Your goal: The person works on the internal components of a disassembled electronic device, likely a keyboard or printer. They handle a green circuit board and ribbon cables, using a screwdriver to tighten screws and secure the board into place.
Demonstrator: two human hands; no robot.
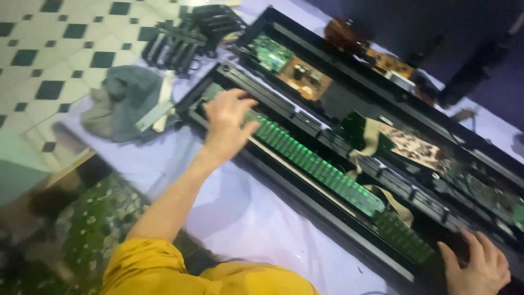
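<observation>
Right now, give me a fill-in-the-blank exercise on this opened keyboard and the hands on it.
1. The left hand rests on a long ____ circuit strip inside the black casing.
2. The right hand presses the casing's ____ end.
3. A crumpled ____ cloth lies on the table beside the casing.
4. The person's sleeve is ____.

Missing words: green; near right; grey; yellow

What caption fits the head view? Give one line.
Left hand and right hand rest on a long green circuit board in an opened black keyboard case.
</observation>
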